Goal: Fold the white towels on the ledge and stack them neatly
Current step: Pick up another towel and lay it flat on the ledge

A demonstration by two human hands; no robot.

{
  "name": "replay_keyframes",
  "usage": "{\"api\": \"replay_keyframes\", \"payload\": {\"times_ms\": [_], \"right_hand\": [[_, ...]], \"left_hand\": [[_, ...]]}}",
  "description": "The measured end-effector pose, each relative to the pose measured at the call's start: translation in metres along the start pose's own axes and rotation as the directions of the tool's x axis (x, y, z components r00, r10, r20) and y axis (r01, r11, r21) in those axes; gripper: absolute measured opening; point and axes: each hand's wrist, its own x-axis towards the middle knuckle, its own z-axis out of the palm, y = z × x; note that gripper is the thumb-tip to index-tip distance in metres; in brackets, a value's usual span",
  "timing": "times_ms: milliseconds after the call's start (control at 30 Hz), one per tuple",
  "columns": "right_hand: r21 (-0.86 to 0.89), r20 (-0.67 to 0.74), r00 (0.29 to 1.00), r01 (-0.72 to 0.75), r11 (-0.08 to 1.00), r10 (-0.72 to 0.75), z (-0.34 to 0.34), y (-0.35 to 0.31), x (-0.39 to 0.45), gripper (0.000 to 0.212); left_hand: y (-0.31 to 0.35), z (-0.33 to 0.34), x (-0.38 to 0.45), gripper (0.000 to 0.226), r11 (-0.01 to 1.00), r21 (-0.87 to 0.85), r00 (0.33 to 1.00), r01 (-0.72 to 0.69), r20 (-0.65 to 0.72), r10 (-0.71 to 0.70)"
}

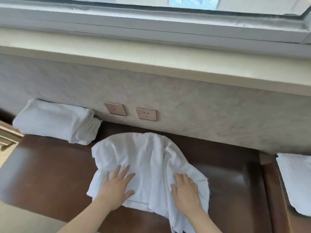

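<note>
A rumpled white towel [144,158] lies spread on the dark brown wooden ledge [50,169], one corner hanging over the front edge. My left hand [116,187] lies flat on the towel's near left part, fingers straight and spread. My right hand [185,190] presses flat on its near right part. A stack of folded white towels [55,121] sits at the back left against the wall. Another white towel [297,182] lies at the far right, cut off by the frame.
Two copper-coloured wall plates, a switch [115,108] and a socket [146,114], sit on the wall just behind the ledge. A pale windowsill [168,64] juts out above. A beige surface [10,137] borders the ledge on the left.
</note>
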Motion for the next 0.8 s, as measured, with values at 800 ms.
{"api": "replay_keyframes", "payload": {"times_ms": [800], "right_hand": [[0.961, 0.051, 0.679, -0.233, 0.149, 0.733, 0.0, 0.018, 0.038, 0.039]], "left_hand": [[0.108, -0.004, 0.135, 0.064, 0.77, 0.056, 0.738, -0.636, -0.248, 0.627]]}}
